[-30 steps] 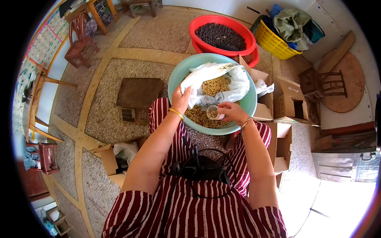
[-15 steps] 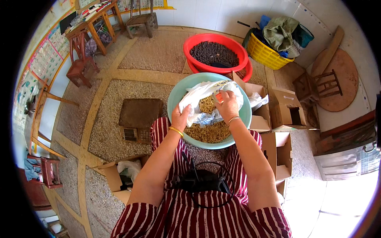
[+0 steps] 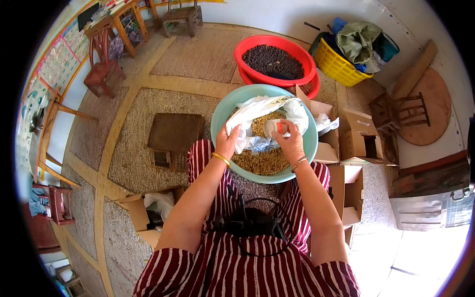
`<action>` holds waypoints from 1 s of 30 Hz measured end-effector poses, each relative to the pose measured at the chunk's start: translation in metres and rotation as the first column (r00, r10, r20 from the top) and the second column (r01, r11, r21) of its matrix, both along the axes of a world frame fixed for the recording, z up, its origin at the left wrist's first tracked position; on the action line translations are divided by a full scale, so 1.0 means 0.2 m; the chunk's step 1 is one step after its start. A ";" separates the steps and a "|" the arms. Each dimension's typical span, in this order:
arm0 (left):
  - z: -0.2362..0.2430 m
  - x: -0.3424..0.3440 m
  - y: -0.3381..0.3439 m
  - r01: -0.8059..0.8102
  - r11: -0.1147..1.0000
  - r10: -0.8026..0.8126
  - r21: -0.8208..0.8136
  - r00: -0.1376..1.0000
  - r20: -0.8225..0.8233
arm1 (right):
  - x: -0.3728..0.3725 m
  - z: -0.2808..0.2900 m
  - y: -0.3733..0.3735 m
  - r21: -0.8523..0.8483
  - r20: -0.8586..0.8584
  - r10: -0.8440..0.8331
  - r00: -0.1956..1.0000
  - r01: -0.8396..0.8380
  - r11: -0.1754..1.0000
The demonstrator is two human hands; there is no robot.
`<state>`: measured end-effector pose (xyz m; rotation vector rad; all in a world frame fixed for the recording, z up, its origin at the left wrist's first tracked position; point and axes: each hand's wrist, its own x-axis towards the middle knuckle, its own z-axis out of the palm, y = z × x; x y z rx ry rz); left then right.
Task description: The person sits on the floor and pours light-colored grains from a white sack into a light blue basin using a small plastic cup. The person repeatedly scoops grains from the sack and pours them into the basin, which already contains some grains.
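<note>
A pale green basin sits between my knees, holding small yellowish-brown pieces. Inside it lies a white plastic bag with its mouth spread, and more of the same pieces show within. My left hand is closed on the bag's left edge. Over the bag's right side, my right hand grips a small white cup with an orange-red patch. The cup is tilted; its contents cannot be made out.
Beyond the basin stand stacked red basins with dark round pieces. Cardboard boxes flank me on the right, another box on the left. A flat brown scale lies left of the basin. A yellow basket stands far right.
My right hand has turned, and the white cup now shows more fully over the bag's opening. My left hand still grips the bag's edge. The whole view has shifted slightly.
</note>
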<state>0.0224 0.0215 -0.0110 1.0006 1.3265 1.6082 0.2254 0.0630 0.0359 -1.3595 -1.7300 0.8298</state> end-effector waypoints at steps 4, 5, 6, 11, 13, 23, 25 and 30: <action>0.00 0.00 0.01 0.018 0.999 -0.020 0.030 0.998 0.064 | 0.03 -0.04 -0.10 -0.281 0.172 0.376 0.911 -0.320 0.905; 0.00 0.00 0.00 0.015 1.000 -0.016 0.020 0.999 0.052 | 0.02 -0.08 -0.12 -0.284 0.269 0.400 0.876 -0.324 0.902; 0.01 0.00 0.00 0.016 1.000 -0.017 0.018 0.999 0.038 | 0.02 -0.11 -0.13 -0.280 0.366 0.413 0.834 -0.325 0.904; -0.01 -0.01 0.01 0.013 1.000 -0.013 -0.003 0.999 0.051 | -0.06 -0.16 -0.14 -0.335 0.638 0.395 0.661 -0.223 0.915; -0.01 -0.01 0.01 0.017 1.000 -0.017 0.001 0.999 0.040 | -0.08 -0.20 -0.14 -0.312 0.669 0.360 0.650 -0.194 0.930; -0.04 -0.01 0.01 0.022 0.998 -0.027 0.066 0.996 0.080 | -0.05 -0.29 -0.13 -0.368 0.566 0.493 0.661 -0.332 0.868; -0.03 0.00 0.02 0.029 0.997 -0.035 0.069 0.995 0.094 | -0.02 -0.36 -0.10 -0.357 0.482 0.515 0.709 -0.377 0.854; -0.01 0.00 0.01 0.025 0.999 -0.028 0.035 0.995 0.094 | 0.01 -0.23 -0.08 -0.530 0.075 0.511 0.856 -0.400 0.748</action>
